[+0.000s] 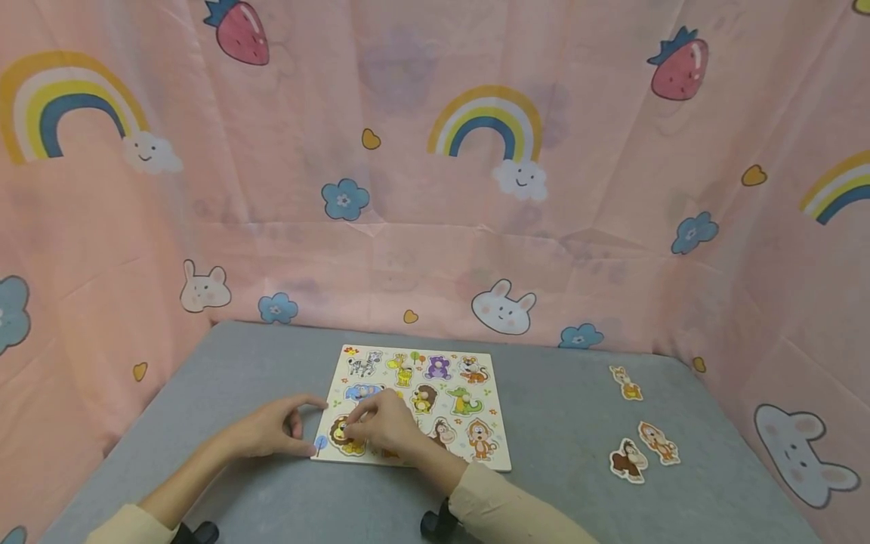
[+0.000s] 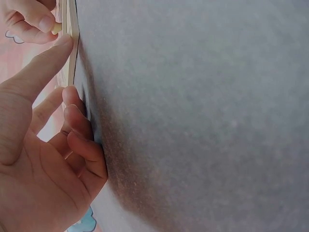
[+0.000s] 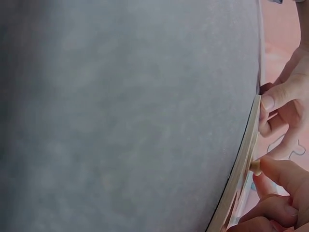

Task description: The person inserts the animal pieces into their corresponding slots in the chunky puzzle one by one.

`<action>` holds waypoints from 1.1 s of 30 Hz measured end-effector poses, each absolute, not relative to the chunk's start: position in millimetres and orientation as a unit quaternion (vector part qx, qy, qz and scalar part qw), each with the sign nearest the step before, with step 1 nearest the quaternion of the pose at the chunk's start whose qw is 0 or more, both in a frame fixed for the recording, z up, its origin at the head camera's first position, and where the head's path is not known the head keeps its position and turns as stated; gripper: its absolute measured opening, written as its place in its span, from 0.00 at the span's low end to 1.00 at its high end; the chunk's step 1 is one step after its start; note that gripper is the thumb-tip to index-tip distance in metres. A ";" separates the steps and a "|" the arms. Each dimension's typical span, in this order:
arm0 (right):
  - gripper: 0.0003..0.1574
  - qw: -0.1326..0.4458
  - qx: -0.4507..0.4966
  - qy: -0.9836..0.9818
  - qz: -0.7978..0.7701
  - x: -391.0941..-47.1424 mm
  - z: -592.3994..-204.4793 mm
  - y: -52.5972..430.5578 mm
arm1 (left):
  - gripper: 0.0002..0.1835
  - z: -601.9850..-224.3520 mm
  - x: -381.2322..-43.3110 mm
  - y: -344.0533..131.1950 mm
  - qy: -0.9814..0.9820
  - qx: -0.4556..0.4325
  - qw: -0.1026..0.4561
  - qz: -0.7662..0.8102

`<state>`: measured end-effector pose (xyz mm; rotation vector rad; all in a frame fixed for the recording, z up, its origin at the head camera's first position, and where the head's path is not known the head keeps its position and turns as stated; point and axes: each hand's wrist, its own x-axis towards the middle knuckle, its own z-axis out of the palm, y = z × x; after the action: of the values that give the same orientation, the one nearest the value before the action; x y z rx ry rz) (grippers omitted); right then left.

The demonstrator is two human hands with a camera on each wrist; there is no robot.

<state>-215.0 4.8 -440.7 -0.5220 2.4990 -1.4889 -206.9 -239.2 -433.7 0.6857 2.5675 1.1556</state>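
A wooden animal puzzle board point(image 1: 501, 446) lies flat on the grey table. My right hand point(image 1: 389, 425) is over its lower left, where finger and thumb pinch the small wooden knob point(image 3: 255, 167) of the lion puzzle piece point(image 1: 352, 447). Whether that piece sits fully in its recess cannot be told. At the board's left edge is my left hand point(image 1: 272, 429), its thumb and index finger spread and touching the edge, the other fingers loosely bent. Zebra point(image 1: 365, 365), giraffe and crocodile point(image 1: 465, 402) pictures show on the board; my right hand hides part of the lower middle.
Three loose animal pieces lie on the table to the right: a rabbit-like one point(image 1: 627, 384), a monkey point(image 1: 659, 443) and a brown gorilla-like one point(image 1: 628, 461). A pink printed cloth point(image 1: 408, 257) hangs behind and beside the grey table point(image 1: 557, 453).
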 end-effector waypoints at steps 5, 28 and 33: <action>0.06 0.087 -0.181 0.847 -0.491 -215.3 -440.5 5.2 | 0.36 -433.0 -207.2 -238.7 0.880 0.237 0.120 0.393; 0.03 0.076 -0.214 0.801 -0.555 -230.4 -418.4 35.6 | 0.37 -434.2 -205.6 -237.5 0.886 0.221 0.122 0.390; 0.06 0.075 -0.229 0.789 -0.565 -238.2 -417.8 57.5 | 0.36 -434.0 -205.1 -237.6 0.886 0.223 0.118 0.389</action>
<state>-238.2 57.5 -417.8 -0.6879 2.3668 -1.6958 -205.1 -237.6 -434.0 0.6519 2.5912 1.1392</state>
